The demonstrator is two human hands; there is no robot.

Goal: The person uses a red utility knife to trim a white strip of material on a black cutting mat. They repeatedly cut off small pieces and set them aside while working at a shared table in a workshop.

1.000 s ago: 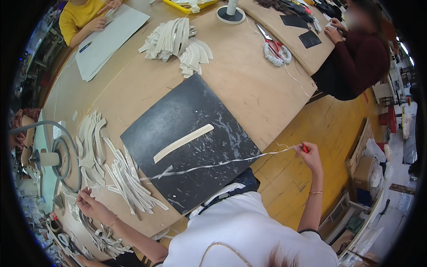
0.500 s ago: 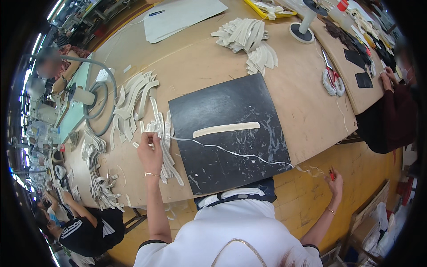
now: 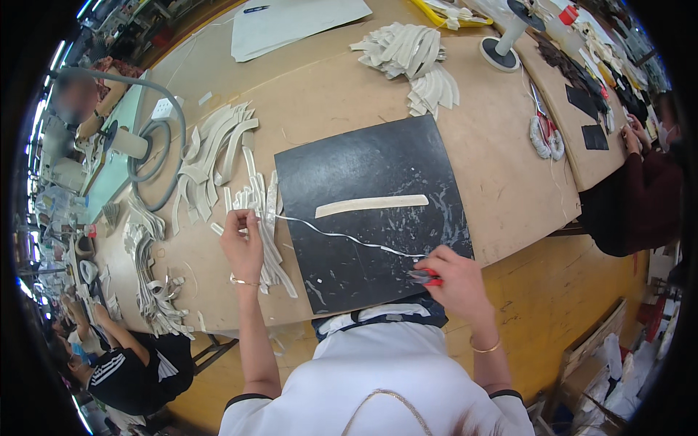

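Note:
A thin white ribbon (image 3: pixel 342 235) runs slackly across a black cutting mat (image 3: pixel 356 163). Closed in a pinch over the pale strips, my left hand (image 3: pixel 243 251) holds the ribbon's left end. My right hand (image 3: pixel 459 285) is closed around small red-handled snips (image 3: pixel 429 277), their grey jaws pointing left above the mat's lower right. The ribbon's other end meets the fingertips of that hand; its grip there is partly hidden. Beyond the ribbon, a curved cream strip (image 3: pixel 372 206) lies flat on the mat, touched by neither hand.
Piles of pale strips (image 3: pixel 211 156) lie left of the mat, and another pile (image 3: pixel 403 54) lies behind it. Red-handled scissors (image 3: pixel 544 131) with wrapped grips and a spool (image 3: pixel 502 51) are at right. A grey hose (image 3: pixel 174 174) curls at left. Co-workers sit on both sides.
My right hand has come in from beyond the table's right edge to above the mat, bringing the snips. The ribbon's right part no longer trails past the mat. My left hand stays nearly in place.

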